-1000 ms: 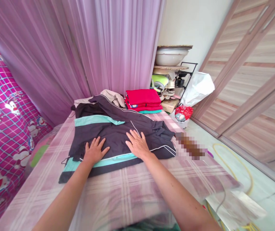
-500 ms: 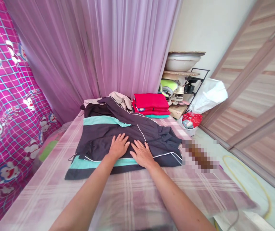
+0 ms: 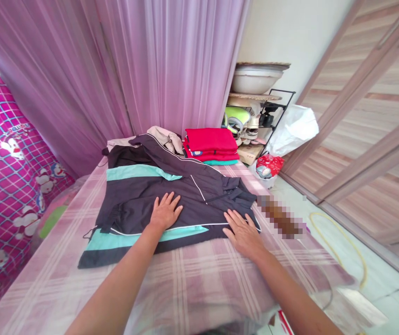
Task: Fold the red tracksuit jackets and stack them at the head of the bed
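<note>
A dark jacket [image 3: 192,186] with teal bands and white piping lies spread on a pink plaid cloth [image 3: 185,274], its collar toward the right and one sleeve stretched toward the back. My left hand [image 3: 166,211] rests flat on the middle of the jacket, fingers spread. Near the collar end, my right hand [image 3: 243,231] lies at the jacket's front edge with its fingers apart. Neither hand grips anything.
Behind the jacket sit a folded red stack [image 3: 211,142] and a crumpled beige garment [image 3: 166,139]. A shoe rack [image 3: 279,109] with basins, a white bag [image 3: 295,130] and a wooden wardrobe [image 3: 363,116] stand at the right. Purple curtains [image 3: 178,65] hang behind.
My right hand has moved right along the jacket, away from my left hand, which stays on its middle. The jacket's front right part lies slightly differently. The view has shifted right.
</note>
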Action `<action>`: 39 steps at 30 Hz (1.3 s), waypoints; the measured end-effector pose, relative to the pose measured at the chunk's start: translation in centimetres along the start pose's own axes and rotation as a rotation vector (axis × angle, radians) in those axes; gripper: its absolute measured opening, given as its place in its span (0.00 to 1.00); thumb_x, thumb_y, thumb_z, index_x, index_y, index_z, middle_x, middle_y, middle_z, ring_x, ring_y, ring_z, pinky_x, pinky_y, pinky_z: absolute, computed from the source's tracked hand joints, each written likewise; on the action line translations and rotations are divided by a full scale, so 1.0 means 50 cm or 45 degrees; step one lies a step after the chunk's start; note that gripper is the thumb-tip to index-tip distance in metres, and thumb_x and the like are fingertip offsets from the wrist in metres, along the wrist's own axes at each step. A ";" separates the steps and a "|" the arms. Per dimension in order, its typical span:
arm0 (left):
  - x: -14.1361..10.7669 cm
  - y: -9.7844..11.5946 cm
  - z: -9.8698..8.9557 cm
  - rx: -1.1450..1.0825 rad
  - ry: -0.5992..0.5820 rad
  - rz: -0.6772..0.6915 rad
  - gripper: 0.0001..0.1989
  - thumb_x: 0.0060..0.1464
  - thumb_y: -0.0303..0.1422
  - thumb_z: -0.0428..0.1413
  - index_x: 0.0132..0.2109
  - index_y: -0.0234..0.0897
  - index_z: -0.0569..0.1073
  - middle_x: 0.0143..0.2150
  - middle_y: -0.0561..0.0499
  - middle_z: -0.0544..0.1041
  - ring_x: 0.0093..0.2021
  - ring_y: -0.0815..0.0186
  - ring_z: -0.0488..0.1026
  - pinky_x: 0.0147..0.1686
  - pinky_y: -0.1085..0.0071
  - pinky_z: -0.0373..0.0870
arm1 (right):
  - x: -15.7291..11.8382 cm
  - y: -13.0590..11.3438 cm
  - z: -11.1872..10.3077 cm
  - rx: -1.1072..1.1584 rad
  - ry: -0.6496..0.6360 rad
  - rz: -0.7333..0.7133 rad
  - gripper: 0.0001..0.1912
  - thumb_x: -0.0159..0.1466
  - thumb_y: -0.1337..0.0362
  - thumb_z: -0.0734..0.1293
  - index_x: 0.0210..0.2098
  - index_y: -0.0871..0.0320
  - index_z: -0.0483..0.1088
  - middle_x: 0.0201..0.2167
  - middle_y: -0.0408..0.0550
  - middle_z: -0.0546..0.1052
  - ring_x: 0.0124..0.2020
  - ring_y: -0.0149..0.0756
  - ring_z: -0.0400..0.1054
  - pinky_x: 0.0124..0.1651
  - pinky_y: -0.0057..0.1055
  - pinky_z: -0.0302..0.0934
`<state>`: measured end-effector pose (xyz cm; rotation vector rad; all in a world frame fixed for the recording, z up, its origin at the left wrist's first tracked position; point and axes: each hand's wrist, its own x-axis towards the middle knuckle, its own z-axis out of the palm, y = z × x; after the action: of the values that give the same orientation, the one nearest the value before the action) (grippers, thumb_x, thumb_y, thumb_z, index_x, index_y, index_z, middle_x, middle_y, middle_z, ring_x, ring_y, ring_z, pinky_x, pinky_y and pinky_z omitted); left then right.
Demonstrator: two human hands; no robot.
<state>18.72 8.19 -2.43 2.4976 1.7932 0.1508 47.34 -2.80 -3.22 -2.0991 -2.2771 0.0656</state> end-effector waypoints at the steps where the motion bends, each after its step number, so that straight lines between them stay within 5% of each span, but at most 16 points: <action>1: 0.000 0.000 0.001 0.003 -0.002 -0.002 0.29 0.66 0.48 0.37 0.69 0.48 0.59 0.73 0.49 0.55 0.72 0.53 0.50 0.68 0.46 0.45 | 0.001 -0.002 -0.005 0.010 0.002 0.016 0.30 0.70 0.55 0.53 0.67 0.58 0.60 0.69 0.52 0.59 0.70 0.46 0.51 0.70 0.54 0.38; 5: 0.000 0.002 0.002 0.001 -0.002 -0.004 0.29 0.66 0.48 0.38 0.69 0.47 0.59 0.73 0.48 0.55 0.72 0.53 0.50 0.68 0.45 0.45 | 0.045 -0.052 -0.049 0.129 0.169 0.032 0.27 0.72 0.56 0.49 0.62 0.57 0.67 0.67 0.53 0.64 0.68 0.45 0.55 0.70 0.55 0.38; 8: -0.002 0.002 0.003 -0.006 0.009 -0.005 0.29 0.66 0.48 0.38 0.69 0.47 0.59 0.73 0.48 0.55 0.72 0.53 0.49 0.68 0.45 0.45 | 0.096 -0.117 -0.074 0.222 0.347 -0.069 0.27 0.72 0.56 0.49 0.65 0.54 0.63 0.68 0.51 0.61 0.69 0.43 0.53 0.70 0.51 0.37; 13: -0.001 -0.001 0.005 -0.032 -0.013 -0.006 0.28 0.66 0.48 0.38 0.70 0.50 0.58 0.73 0.50 0.55 0.72 0.53 0.49 0.68 0.45 0.45 | 0.143 -0.194 -0.034 0.213 0.103 -0.166 0.27 0.72 0.54 0.51 0.68 0.52 0.59 0.70 0.50 0.58 0.70 0.43 0.49 0.69 0.50 0.39; 21: -0.014 -0.019 -0.011 -0.061 -0.057 -0.041 0.30 0.67 0.46 0.36 0.70 0.42 0.57 0.73 0.48 0.55 0.73 0.56 0.49 0.69 0.51 0.47 | 0.140 -0.193 0.000 0.163 0.040 -0.149 0.28 0.72 0.54 0.50 0.67 0.54 0.60 0.70 0.51 0.58 0.70 0.44 0.49 0.69 0.51 0.40; 30: -0.144 -0.187 -0.044 0.196 0.059 -0.271 0.30 0.66 0.46 0.38 0.68 0.38 0.61 0.72 0.43 0.58 0.71 0.52 0.53 0.68 0.48 0.47 | 0.141 -0.195 0.000 0.144 0.043 -0.150 0.28 0.72 0.55 0.50 0.67 0.54 0.60 0.70 0.51 0.58 0.70 0.44 0.50 0.69 0.51 0.41; 39: -0.131 -0.194 -0.032 0.142 -0.007 -0.333 0.32 0.65 0.48 0.39 0.69 0.37 0.58 0.72 0.44 0.58 0.71 0.52 0.53 0.67 0.42 0.46 | 0.143 -0.192 0.008 0.151 0.107 -0.151 0.26 0.72 0.55 0.52 0.66 0.52 0.62 0.69 0.49 0.60 0.69 0.42 0.53 0.69 0.49 0.42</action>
<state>7.33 5.05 -2.16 2.2977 2.1588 0.0309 37.18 3.53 -3.03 -1.8709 -2.2831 0.1037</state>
